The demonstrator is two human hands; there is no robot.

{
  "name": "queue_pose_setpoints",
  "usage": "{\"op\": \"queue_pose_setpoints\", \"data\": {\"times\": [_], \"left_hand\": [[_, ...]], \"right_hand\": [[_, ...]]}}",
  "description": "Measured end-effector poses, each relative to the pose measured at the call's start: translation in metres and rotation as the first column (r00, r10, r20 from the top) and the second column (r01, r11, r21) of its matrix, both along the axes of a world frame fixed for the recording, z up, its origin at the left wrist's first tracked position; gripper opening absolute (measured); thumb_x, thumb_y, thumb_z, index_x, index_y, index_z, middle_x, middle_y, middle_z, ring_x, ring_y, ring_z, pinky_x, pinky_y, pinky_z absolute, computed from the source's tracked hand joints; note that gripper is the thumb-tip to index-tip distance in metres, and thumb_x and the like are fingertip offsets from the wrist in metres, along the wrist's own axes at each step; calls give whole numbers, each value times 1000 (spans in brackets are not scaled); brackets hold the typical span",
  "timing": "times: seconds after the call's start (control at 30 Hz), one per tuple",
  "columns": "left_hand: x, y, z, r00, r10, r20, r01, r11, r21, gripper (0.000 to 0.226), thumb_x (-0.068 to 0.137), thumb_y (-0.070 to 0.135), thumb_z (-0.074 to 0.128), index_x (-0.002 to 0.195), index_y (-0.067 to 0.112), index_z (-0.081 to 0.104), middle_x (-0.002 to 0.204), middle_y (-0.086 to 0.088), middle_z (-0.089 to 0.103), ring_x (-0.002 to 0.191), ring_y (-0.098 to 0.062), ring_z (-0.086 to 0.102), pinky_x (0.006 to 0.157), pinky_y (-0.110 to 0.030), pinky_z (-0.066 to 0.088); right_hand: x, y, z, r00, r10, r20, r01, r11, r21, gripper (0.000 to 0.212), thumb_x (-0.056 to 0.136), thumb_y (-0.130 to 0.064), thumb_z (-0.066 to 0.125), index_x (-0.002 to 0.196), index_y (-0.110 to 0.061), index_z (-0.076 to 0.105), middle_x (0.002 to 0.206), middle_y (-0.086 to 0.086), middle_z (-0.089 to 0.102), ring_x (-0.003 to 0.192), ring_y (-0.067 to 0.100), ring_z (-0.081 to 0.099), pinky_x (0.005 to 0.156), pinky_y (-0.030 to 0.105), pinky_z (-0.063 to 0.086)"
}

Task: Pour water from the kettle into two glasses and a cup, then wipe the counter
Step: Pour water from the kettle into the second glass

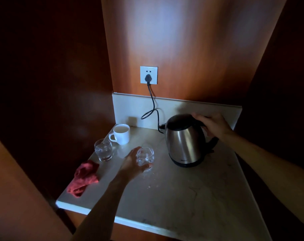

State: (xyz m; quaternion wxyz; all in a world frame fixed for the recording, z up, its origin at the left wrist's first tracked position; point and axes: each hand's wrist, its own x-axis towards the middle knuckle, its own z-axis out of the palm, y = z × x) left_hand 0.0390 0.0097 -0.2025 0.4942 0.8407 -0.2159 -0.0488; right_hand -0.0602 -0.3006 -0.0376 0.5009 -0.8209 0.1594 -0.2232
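A steel kettle [185, 142] with a black lid stands on its base at the right of the pale counter [191, 197]. My right hand [213, 125] is wrapped around its black handle. Near the counter's middle stands a clear glass [146, 156], and my left hand [133, 165] grips it from the left. A second glass [103, 150] with water in it stands further left. Behind it is a white cup [121, 134], filled with water. A red cloth [84, 178] lies crumpled at the left edge.
The kettle's black cord [153, 110] runs up to a white wall socket [148, 75]. Dark wooden walls close in the counter on the left, back and right. Small drops of water lie on the counter in front of the held glass.
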Motion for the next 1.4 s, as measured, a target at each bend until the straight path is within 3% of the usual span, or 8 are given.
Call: {"op": "queue_pose_setpoints", "data": {"times": [0.23,0.33,0.5,0.6,0.7,1.13,1.3,1.4], "left_hand": [[2,2,-2,1000,-17,-4,16,999,-37,89,51,47,91,130,31,54,116,15,68,99,-2,68,88,-33,59],[0,0,-1,1000,-12,-8,11,998,-54,86,56,34,95,131,26,55,113,13,70,96,-1,69,88,-33,59],[-3,2,1,1000,-12,-1,12,998,-63,79,55,35,92,127,30,58,113,13,70,95,0,68,86,-35,60],[-3,2,1,1000,-11,2,11,998,-57,80,56,35,92,128,30,57,116,12,68,98,-3,68,88,-37,59],[-5,2,3,1000,-2,16,3,998,-58,78,61,29,92,129,28,56,121,8,66,99,-8,67,91,-35,58],[-10,3,9,1000,0,7,0,998,-71,72,58,29,90,122,37,57,115,11,68,98,-7,68,90,-36,58],[-10,3,8,1000,10,14,-9,998,-61,74,58,29,92,123,33,57,115,10,67,98,-9,67,90,-35,57],[-10,3,8,1000,9,30,-8,999,-48,77,60,28,92,127,30,57,117,7,67,99,-12,66,91,-34,56]], "right_hand": [[6,22,-1,986,115,-117,-123,990,-64,66,74,-68,81,70,-2,76,62,6,73,54,7,59,57,22,44],[4,30,6,979,82,-188,-113,980,-162,53,81,-57,80,58,-11,66,43,-10,54,39,2,49,47,20,38],[5,42,12,966,94,-242,-156,954,-254,79,67,-76,75,77,2,76,60,-4,63,57,5,57,59,26,43],[3,49,18,963,67,-262,-151,936,-318,61,78,-61,81,55,-7,64,49,-10,52,49,4,49,52,24,37],[4,54,22,956,74,-283,-177,917,-358,52,80,-57,82,57,-14,63,45,-11,49,45,5,46,49,24,36],[13,68,31,942,46,-333,-215,844,-492,58,82,-59,78,49,-19,52,36,-14,45,35,-1,43,51,27,36],[20,58,28,933,64,-355,-255,813,-523,76,63,-81,70,66,-6,71,63,5,72,56,9,65,61,37,54],[21,58,28,930,60,-362,-261,802,-537,78,64,-82,70,71,-4,74,67,8,73,57,7,62,63,36,55]]}}
